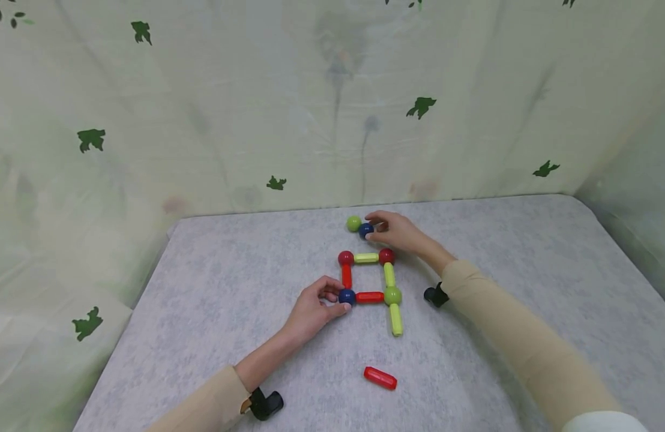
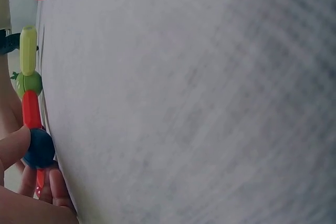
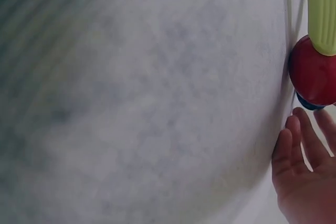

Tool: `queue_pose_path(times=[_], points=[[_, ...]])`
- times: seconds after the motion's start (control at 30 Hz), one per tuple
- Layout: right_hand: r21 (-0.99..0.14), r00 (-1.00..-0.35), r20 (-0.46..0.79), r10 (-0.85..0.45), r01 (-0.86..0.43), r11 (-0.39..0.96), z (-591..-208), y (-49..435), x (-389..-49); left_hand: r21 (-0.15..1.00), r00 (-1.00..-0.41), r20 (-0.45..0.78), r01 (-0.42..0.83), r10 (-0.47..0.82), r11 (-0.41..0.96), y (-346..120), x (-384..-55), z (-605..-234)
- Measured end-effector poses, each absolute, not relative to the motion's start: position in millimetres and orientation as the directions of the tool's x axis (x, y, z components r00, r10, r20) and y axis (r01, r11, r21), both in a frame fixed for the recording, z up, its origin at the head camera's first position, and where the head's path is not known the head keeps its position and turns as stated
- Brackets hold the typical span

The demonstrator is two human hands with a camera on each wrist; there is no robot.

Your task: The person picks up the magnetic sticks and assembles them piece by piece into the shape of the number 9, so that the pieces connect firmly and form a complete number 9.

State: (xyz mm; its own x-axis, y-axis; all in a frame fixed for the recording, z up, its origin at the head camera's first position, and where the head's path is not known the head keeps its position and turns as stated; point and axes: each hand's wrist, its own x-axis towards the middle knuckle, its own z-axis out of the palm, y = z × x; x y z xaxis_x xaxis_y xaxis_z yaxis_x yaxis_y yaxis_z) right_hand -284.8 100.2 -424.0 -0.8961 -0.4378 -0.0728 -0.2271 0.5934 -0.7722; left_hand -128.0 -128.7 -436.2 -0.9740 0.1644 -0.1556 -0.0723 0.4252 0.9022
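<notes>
In the head view, red and yellow-green rods and balls form a square on the table. My left hand pinches the blue ball at its near-left corner; the left wrist view shows thumb and fingers around this blue ball. Red balls mark the two far corners, and a green ball the near-right one, from which a yellow-green rod sticks out toward me. Beyond the square, my right hand holds a second blue ball between thumb and fingers. This ball is mostly hidden in the right wrist view.
A loose green ball touches or nearly touches the second blue ball on its left. Nearer me lies a single red rod. Behind the table's far edge hangs a pale curtain with leaf prints.
</notes>
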Motion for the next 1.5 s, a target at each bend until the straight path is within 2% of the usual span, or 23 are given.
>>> queue_pose_path(times=[0.37, 0.6, 0.8, 1.07, 1.5], points=[[-0.724, -0.919, -0.061, -0.390, -0.228, 0.651, -426, 95, -285, 0.901, -0.974, -0.159, -0.075, 0.164, 0.428, -128, -128, -435], [-0.754, -0.923, 0.035, -0.383, -0.276, 0.596, -417, 107, -269, 0.896, -0.973, -0.163, -0.079, 0.160, 0.436, -127, -128, -436], [-0.781, -0.920, 0.069, -0.386, -0.290, 0.553, -409, 121, -244, 0.898, -0.971, -0.176, -0.091, 0.162, 0.430, -128, -129, -435], [-0.798, -0.918, 0.012, -0.396, -0.247, 0.549, -399, 139, -201, 0.894, -0.970, -0.191, -0.108, 0.151, 0.436, -128, -130, -435], [-0.815, -0.893, 0.050, -0.447, -0.295, 0.499, -407, 151, -136, 0.895, -0.973, -0.171, -0.087, 0.157, 0.438, -128, -129, -436]])
